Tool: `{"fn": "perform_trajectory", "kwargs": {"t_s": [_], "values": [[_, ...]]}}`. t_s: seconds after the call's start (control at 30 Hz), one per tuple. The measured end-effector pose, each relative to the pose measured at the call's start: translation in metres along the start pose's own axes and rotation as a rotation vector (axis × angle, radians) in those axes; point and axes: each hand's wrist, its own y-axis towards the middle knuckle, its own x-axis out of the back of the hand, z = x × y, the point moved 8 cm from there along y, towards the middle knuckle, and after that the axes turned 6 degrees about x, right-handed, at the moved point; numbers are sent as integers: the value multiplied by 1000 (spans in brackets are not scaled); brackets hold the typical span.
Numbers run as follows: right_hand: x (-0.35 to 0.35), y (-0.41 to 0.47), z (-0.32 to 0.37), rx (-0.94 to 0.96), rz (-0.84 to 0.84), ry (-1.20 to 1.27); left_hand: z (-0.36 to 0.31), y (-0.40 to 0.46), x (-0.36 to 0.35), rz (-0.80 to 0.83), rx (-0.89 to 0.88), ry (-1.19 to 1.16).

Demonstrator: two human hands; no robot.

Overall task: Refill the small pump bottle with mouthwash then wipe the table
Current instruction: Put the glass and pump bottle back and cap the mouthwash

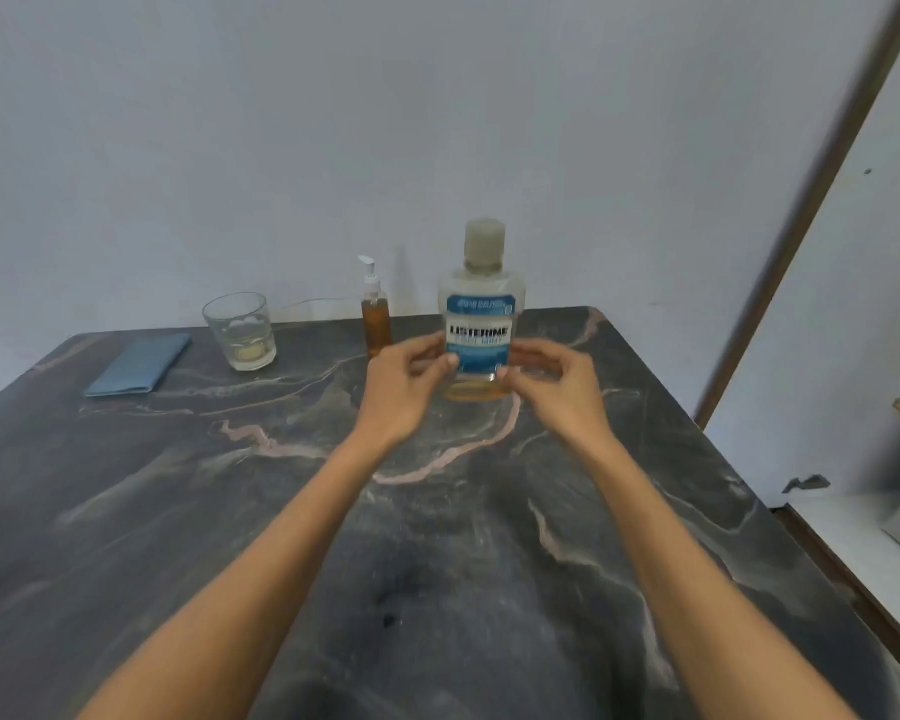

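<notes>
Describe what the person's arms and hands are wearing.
Nothing shows on either: the left hand and right hand are bare, with no gloves, rings, watch or bracelets visible. Both forearms are uncovered right down to the frame's lower edge, so no sleeves appear.

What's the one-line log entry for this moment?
both hands at Listerine bottle, cap on | pump bottle untouched | cloth folded

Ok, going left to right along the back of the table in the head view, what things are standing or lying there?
Folded blue cloth → glass tumbler → small pump bottle → mouthwash bottle, which both hands reach toward at its lower part.
</notes>
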Motion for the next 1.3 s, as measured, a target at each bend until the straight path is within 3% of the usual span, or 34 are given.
{"fn": "perform_trajectory", "kwargs": {"t_s": [0.13, 0.37, 0.6, 1.3], "values": [[-3, 82, -16, -26, -63, 8, 7, 85, -15, -5, -4, 3], [-22, 148, -89, -112, -108, 3, 66, 154, -48, -54, 99, -68], [-23, 160, -138, -157, -152, 10, 112, 167, -78, -28, 135, -75], [-17, 155, -158, -103, -178, -22, 126, 170, -101, 28, 150, -84]]}}
